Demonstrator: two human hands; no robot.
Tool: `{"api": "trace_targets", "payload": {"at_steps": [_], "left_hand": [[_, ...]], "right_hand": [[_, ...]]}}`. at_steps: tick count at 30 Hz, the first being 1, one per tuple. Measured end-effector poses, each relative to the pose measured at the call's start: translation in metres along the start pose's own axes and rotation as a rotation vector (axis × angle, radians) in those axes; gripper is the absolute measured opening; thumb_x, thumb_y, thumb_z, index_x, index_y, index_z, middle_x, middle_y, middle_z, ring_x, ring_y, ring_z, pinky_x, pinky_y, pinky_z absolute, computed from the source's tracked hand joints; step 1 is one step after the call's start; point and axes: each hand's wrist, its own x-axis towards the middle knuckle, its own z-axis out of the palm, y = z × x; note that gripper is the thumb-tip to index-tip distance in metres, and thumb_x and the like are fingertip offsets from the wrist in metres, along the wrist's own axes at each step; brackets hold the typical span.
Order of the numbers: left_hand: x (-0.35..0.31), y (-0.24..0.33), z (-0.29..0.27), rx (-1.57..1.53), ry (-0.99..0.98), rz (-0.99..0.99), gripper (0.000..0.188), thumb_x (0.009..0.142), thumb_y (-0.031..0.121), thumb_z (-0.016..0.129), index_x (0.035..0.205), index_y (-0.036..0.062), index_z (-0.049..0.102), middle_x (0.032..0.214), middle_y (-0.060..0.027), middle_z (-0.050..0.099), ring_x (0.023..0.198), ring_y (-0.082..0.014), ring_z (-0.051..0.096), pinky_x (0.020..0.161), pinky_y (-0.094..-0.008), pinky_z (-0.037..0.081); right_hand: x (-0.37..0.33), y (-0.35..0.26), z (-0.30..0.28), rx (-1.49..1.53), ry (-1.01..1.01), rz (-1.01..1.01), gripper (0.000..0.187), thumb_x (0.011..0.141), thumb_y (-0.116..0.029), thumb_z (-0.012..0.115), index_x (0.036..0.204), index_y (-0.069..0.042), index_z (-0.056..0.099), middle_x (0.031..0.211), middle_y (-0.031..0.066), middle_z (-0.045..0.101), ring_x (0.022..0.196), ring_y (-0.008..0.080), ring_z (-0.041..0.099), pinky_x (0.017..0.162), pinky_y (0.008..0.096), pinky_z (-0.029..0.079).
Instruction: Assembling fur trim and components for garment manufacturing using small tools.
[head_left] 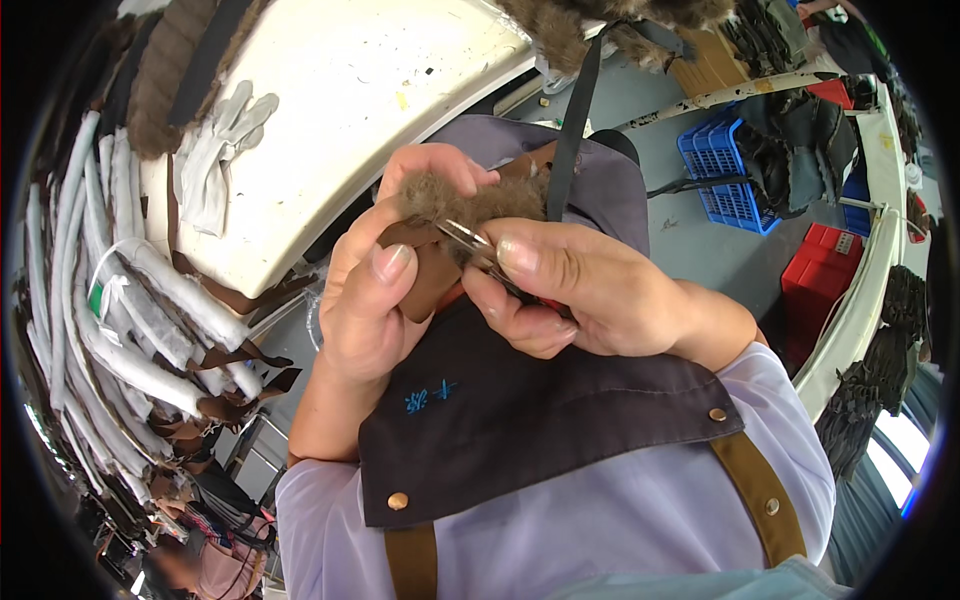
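In front of my chest, my left hand (pixel 365 285) pinches a brown fur piece (pixel 428 195) with a smooth brown lining (pixel 436 272). Its thumb and bent fingers press on the edge where fur and lining meet. My right hand (pixel 610 285) is closed around small metal thread snips (pixel 462 238), their pointed blades resting at that same edge. The palm and fingers hide most of the snips' body. A black strap (pixel 580 115) runs up from beside the fur toward more brown fur (pixel 565 30) at the far edge of the view.
A white table (pixel 340 90) stands at the left, bearing pale gloves (pixel 215 160) and fur strips (pixel 178 60). Long white padded rolls (pixel 140 330) hang beside it. To the right are a blue crate (pixel 715 165) and a red box (pixel 820 270). Another person (pixel 230 565) is at lower left.
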Motion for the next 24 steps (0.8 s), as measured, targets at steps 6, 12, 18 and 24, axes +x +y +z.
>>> {"api": "trace_targets", "payload": {"at_steps": [6,12,18,24], "left_hand": [[0.0009,-0.0004,-0.0007,-0.028,-0.002,-0.023,0.049,0.086,0.037,0.042,0.098,-0.0096,0.050,0.104,-0.0163,0.041,0.101,-0.0243,0.043,0.100,-0.0429,0.029],[0.0012,-0.0004,-0.0016,-0.023,-0.021,-0.022,0.052,0.086,0.040,0.042,0.099,-0.0100,0.049,0.103,-0.0157,0.041,0.101,-0.0235,0.043,0.100,-0.0434,0.029],[0.0012,0.0008,0.0014,-0.018,0.006,-0.028,0.052,0.086,0.040,0.043,0.099,-0.0095,0.050,0.104,-0.0156,0.041,0.102,-0.0232,0.043,0.101,-0.0431,0.029],[0.0008,-0.0002,0.0003,0.016,-0.018,-0.024,0.051,0.087,0.039,0.042,0.101,-0.0097,0.049,0.105,-0.0153,0.041,0.103,-0.0227,0.043,0.101,-0.0416,0.029]], "right_hand": [[-0.0021,-0.0019,0.0011,-0.024,-0.012,-0.007,0.042,0.094,-0.044,0.034,0.084,-0.004,0.042,0.062,-0.0012,0.032,0.052,0.0073,0.026,0.047,0.0221,0.022],[-0.0021,-0.0027,0.0023,-0.021,-0.003,-0.008,0.043,0.094,-0.044,0.035,0.084,-0.003,0.042,0.062,-0.0010,0.032,0.052,0.0071,0.027,0.046,0.0217,0.022],[-0.0031,-0.0020,0.0015,-0.017,-0.014,-0.009,0.044,0.094,-0.045,0.035,0.084,-0.003,0.042,0.062,-0.0010,0.032,0.052,0.0071,0.027,0.046,0.0217,0.022],[-0.0030,-0.0027,-0.0002,-0.001,-0.028,-0.006,0.042,0.094,-0.044,0.034,0.084,-0.004,0.042,0.062,-0.0009,0.032,0.052,0.0074,0.027,0.046,0.0218,0.023]]}}
